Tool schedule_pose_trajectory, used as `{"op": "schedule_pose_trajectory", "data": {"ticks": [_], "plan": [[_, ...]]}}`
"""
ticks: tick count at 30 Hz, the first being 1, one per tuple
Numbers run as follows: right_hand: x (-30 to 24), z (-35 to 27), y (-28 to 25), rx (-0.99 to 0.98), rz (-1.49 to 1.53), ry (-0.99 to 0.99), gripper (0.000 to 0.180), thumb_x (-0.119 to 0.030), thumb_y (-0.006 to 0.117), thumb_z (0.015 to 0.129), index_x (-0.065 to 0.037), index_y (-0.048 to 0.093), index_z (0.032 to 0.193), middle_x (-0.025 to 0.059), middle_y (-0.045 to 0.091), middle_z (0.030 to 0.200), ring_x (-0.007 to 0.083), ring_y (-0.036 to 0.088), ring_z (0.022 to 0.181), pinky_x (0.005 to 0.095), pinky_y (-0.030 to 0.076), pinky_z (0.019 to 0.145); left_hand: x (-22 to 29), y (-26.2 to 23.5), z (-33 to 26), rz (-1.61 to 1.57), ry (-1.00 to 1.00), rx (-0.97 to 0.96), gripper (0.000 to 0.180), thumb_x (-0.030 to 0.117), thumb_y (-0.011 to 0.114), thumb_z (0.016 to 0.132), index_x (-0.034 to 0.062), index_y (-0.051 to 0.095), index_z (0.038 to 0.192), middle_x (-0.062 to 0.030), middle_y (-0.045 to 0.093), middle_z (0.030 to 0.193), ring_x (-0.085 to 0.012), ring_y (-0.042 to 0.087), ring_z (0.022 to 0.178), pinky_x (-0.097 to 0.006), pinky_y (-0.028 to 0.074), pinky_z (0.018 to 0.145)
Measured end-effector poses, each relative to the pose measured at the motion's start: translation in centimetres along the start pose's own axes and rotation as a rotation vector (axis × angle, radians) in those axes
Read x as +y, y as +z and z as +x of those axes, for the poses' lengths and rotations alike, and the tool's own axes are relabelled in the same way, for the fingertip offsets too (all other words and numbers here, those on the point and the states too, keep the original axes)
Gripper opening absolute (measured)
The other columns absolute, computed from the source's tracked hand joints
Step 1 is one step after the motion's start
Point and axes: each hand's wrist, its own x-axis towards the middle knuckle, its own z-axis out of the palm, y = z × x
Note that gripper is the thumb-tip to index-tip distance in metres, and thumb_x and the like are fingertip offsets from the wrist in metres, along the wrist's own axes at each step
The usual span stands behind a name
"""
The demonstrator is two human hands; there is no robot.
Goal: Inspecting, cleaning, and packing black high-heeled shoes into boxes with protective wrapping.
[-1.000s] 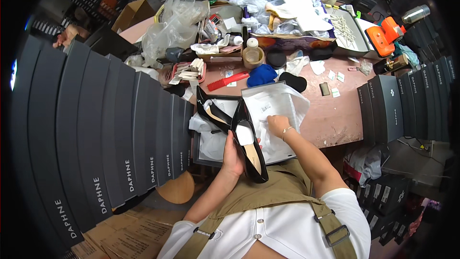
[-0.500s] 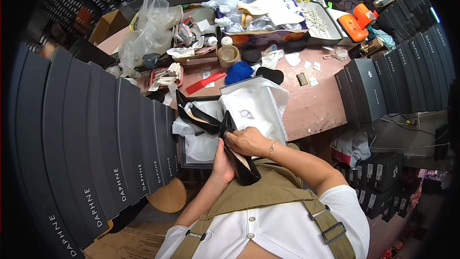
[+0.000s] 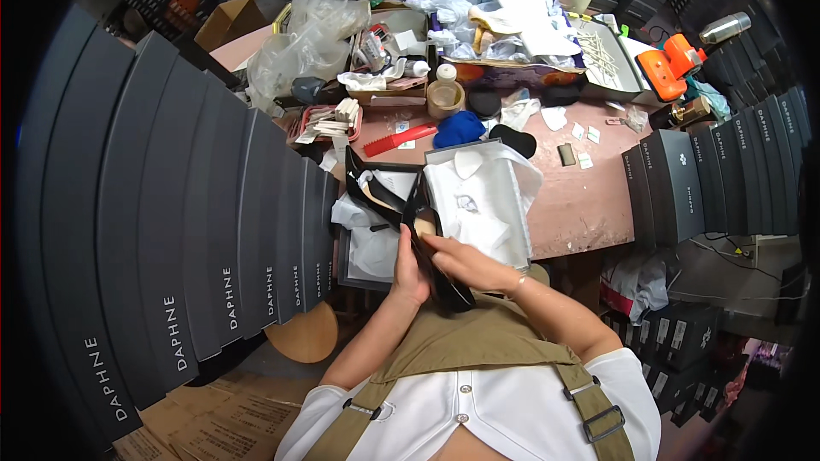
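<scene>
My left hand (image 3: 411, 271) wraps the side of a black pointed pump (image 3: 453, 294), its toe pointing away from me and its heel end near my lap. My right hand (image 3: 478, 266) reaches over the pump's opening, fingers close together and fingertips at the pale insole. What the fingertips do inside is partly hidden. A matching black pump (image 3: 357, 179) lies beyond, on tissue in a grey shoebox (image 3: 366, 283). To its right, a lid or tray (image 3: 524, 235) holds white tissue paper (image 3: 483, 222), with a small white rounded pad (image 3: 467, 162) at its far end.
Tall stacks of dark shoeboxes (image 3: 196, 230) crowd my left; more boxes (image 3: 670, 188) stand at the right. Across the table lie a red comb (image 3: 397, 139), a blue cloth (image 3: 459, 129), a jar (image 3: 444, 99), a tissue-filled box (image 3: 504, 74) and an orange device (image 3: 662, 72).
My right fingers have shifted from inside the pump's front to over its opening, exposing the insole. A white pad now shows at the tray's far end. The view has shifted a little.
</scene>
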Motion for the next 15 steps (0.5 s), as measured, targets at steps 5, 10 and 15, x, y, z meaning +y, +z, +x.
{"op": "schedule_pose_trajectory", "data": {"ticks": [5,10,15], "plan": [[5.7,5.0,2.1,0.096,-0.379,-0.059,0.031,-0.034,0.029,0.100,-0.012,0.046,0.114,0.0135,0.046,0.099,0.0321,0.045,0.101,0.0575,0.028,0.095,-1.2,1.2,0.4,0.010,0.018,-0.009,0.071,0.062,0.031,0.093,0.0079,0.033,0.140,-0.0084,0.039,0.141,-0.0228,0.039,0.128,-0.039,0.034,0.106],[2.6,5.2,1.0,0.042,-0.400,-0.137,0.036,-0.039,0.030,0.099,-0.010,0.049,0.109,0.0146,0.048,0.096,0.0327,0.045,0.103,0.0535,0.030,0.091,1.7,1.6,-0.2,0.053,-0.043,-0.067,0.078,0.065,0.036,0.090,0.0078,0.027,0.143,-0.0102,0.039,0.141,-0.0229,0.038,0.130,-0.037,0.035,0.105],[2.6,1.9,3.6,-0.002,-0.338,-0.065,0.037,-0.037,0.030,0.098,-0.004,0.045,0.107,0.0154,0.045,0.101,0.0349,0.044,0.100,0.0575,0.025,0.101,3.8,-1.4,4.8,0.515,0.097,-0.010,0.040,0.033,0.047,0.098,0.0171,0.036,0.133,-0.0090,0.058,0.089,-0.0177,0.060,0.080,-0.032,0.051,0.073]]}}
